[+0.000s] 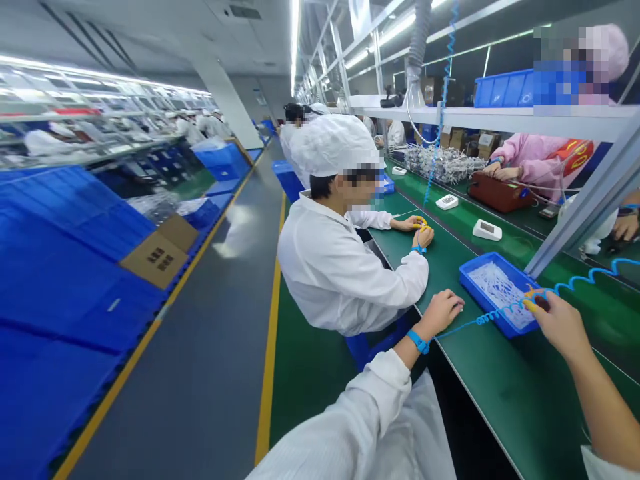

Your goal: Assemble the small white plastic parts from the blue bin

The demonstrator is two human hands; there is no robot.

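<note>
Here, coiled blue cord [483, 320] strung across blue tray [473, 288] of white strips [495, 283] on tabletop [480, 380], metal post [575, 210] beside, right hand [557, 317] at tray corner, fingers narrow, hold unclear, left hand [443, 312] loosely extended

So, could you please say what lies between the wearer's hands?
The head view shows a blue tray of white pieces and a coiled blue cord.

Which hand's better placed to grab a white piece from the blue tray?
Probably the right hand: its fingers are at the rim of the blue tray, close to the white pieces. The left hand is over the green tabletop, apart from the tray.
</note>
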